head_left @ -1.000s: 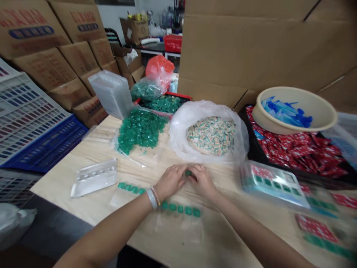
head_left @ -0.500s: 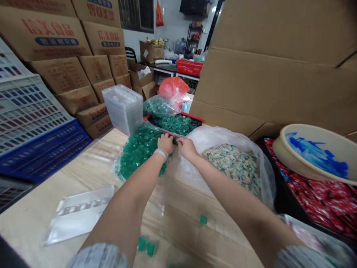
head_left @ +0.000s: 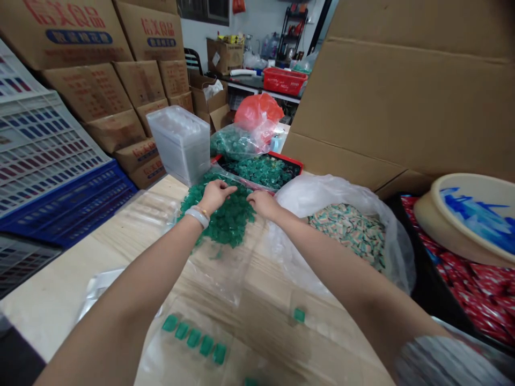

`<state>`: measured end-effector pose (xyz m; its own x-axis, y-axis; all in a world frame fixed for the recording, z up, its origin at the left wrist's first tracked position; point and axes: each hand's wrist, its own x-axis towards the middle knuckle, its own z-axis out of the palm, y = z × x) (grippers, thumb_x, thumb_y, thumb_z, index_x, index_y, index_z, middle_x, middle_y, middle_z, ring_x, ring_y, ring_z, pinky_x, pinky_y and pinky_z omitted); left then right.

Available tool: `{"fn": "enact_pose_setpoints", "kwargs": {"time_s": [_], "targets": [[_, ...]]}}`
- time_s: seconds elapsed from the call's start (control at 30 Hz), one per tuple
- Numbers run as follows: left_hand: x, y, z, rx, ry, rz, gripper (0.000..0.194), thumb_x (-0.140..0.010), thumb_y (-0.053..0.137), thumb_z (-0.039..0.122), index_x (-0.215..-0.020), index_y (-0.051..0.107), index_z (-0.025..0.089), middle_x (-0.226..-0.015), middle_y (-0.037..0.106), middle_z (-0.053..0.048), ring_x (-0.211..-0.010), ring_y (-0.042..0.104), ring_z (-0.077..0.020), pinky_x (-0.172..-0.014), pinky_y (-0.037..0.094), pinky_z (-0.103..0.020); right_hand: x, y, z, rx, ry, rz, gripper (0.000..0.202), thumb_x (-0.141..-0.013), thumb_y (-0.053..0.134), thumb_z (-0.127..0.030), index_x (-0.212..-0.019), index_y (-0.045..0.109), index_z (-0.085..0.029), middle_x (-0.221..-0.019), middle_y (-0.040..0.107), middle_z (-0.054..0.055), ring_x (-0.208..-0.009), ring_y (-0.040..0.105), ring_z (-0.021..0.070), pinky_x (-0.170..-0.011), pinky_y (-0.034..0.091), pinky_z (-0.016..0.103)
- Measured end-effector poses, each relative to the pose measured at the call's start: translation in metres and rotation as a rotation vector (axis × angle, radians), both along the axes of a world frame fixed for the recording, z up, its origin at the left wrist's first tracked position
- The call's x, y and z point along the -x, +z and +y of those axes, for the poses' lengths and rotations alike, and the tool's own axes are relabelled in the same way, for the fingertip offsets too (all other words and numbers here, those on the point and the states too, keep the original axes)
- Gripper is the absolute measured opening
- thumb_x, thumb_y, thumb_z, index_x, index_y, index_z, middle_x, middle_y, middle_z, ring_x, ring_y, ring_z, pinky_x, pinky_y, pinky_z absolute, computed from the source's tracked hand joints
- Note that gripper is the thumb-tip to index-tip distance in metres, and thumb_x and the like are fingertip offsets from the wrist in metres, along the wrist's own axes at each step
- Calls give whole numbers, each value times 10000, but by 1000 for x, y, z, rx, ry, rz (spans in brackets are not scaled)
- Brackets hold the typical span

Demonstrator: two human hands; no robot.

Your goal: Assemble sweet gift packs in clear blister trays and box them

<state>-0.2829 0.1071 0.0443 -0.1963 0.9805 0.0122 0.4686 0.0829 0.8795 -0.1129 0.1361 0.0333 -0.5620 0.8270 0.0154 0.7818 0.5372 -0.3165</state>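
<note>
A heap of small green translucent pieces (head_left: 229, 225) lies on a clear plastic bag (head_left: 225, 273) spread over the wooden table. My left hand (head_left: 214, 197) is over the heap's upper part, thumb and forefinger apart; its other fingers are hidden. At the heap's right edge, my right hand (head_left: 262, 203) has its fingers curled together at the bag's raised far edge, seeming to pinch it. Nearer me, several green pieces (head_left: 193, 338) form a slanting row, and a single green piece (head_left: 299, 314) lies to their right.
Behind the heap stands a red-rimmed black tray (head_left: 261, 167) of green pieces; left of it is a stack of clear plastic boxes (head_left: 181, 142). To the right are a white bag (head_left: 322, 187) of wrapped pieces and a cream basin (head_left: 454, 225). Cardboard (head_left: 402, 107) rises behind them.
My left hand has moved left from the bag's edge onto the green heap. My right hand stays near that edge. The row of green pieces, earlier partly behind my left arm, shows more fully.
</note>
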Motion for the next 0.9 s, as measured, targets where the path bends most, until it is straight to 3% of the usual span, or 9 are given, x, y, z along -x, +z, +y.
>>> {"fn": "enact_pose_setpoints", "kwargs": {"time_s": [0.1,0.2,0.37,0.5,0.6,0.67,0.77,0.8,0.9], "targets": [[6,4,-8,181,151,-724,266,-730,633,312,-592,481,142,-535,506,-1,-433,430,-66,-401,305,-169,9,-3,6,-9,-15,-21,306,-781,428,-97,-979,654,-153,-1022,639,72,-949,572,177,-841,404,256],[9,4,-23,337,129,-1100,282,-800,554,330,-615,465,136,-546,488,2,-392,384,-35,-353,277,-129,14,-6,4,-34,15,-70,330,-811,398,-113,-1052,618,-163,-1073,610,72,-979,556,160,-853,400,246],[4,9,-58,498,19,-1323,394,-842,418,463,-685,514,115,-647,527,-52,-453,441,-58,-351,351,-143,26,-8,-2,-68,70,-231,298,-805,407,-87,-1018,609,-137,-1055,589,125,-966,555,197,-813,430,300],[-7,15,-82,527,-35,-1296,182,-840,490,222,-718,540,97,-665,538,-41,-480,456,-46,-388,369,-132,37,-1,-6,-52,33,-224,291,-791,395,-25,-967,618,-86,-1005,605,170,-1004,531,231,-830,422,338],[-22,13,-98,492,6,-1209,118,-790,512,126,-675,530,106,-609,517,-10,-447,421,-33,-374,329,-129,32,17,-18,-21,-17,-154,263,-803,395,-35,-923,629,-59,-1009,606,162,-1010,523,225,-859,397,329],[-35,9,-112,442,20,-1172,117,-763,527,149,-649,520,124,-595,519,3,-440,410,-34,-370,304,-138,11,32,-36,-21,-66,-48,261,-823,390,-68,-959,612,-57,-1047,591,126,-1023,512,185,-886,368,290],[-61,0,-139,465,-29,-1100,96,-705,574,174,-628,528,138,-570,517,21,-462,431,-43,-402,309,-154,-54,43,-90,-23,-163,113,282,-845,379,-133,-1066,551,-96,-1058,586,58,-964,523,99,-851,378,210],[-72,-3,-150,503,-72,-1065,92,-683,595,182,-625,539,136,-563,517,24,-475,445,-48,-422,324,-162,-80,43,-116,-14,-215,162,291,-847,368,-146,-1087,529,-107,-1014,599,49,-892,545,87,-793,411,202],[-109,-9,-182,622,-251,-947,126,-635,648,211,-602,563,124,-541,516,23,-490,462,-59,-456,335,-182,-150,22,-203,207,-379,631,187,-762,524,-232,-925,571,-154,-792,622,17,-701,568,114,-642,456,238]]}}
